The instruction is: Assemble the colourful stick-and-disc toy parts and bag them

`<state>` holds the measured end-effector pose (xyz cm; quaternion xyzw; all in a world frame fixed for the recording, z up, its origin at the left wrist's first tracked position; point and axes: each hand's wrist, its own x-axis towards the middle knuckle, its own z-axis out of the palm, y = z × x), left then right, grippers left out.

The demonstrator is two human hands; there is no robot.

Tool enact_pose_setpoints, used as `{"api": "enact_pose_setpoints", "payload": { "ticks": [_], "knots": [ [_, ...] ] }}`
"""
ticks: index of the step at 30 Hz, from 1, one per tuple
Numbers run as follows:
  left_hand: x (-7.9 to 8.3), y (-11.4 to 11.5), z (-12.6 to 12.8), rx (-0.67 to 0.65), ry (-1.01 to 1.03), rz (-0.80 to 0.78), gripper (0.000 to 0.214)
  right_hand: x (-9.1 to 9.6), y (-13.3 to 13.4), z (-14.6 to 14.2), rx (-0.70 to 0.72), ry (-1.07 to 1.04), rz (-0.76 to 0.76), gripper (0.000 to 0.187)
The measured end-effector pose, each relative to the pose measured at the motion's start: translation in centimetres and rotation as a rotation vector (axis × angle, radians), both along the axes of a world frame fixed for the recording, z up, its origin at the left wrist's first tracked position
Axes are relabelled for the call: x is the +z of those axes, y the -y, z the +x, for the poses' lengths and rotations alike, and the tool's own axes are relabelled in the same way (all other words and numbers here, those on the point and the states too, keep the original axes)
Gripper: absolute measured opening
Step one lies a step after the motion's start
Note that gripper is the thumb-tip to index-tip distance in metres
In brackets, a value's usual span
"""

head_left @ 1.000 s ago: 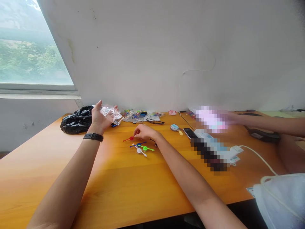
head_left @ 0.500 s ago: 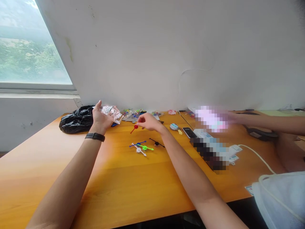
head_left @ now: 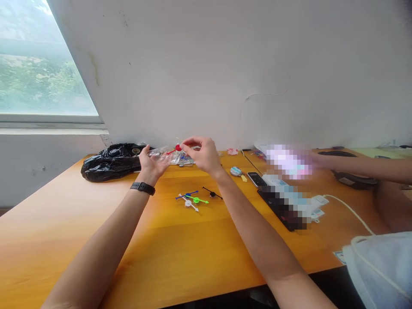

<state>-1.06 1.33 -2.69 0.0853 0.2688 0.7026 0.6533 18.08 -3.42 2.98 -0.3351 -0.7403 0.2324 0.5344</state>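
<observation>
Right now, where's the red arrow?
Just left of centre in the head view, the red arrow is in the right hand, near the left hand's clear bag.

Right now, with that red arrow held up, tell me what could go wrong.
The right hand pinches the small red arrow in the air, so it might slip. The clear plastic at the left hand looks thin and could snag its tip. The blue arrow, green arrow and white arrow appear to overlap, so moving one may drag another.
</observation>
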Motion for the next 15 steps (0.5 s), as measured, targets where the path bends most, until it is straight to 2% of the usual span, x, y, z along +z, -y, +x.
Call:
{"api": "enact_pose_setpoints", "payload": {
  "ticks": [6,15],
  "knots": [
    [0.4,1.1,2.1,-0.103,0.018,0.021,0.024,-0.8,0.4,-0.8,0.039,0.218,-0.018,0.011],
    [0.9,1.0,2.1,-0.027,0.040,0.007,0.017,0.2,1.7,0.0,0.152,0.383,-0.096,0.015]
  ]
}}
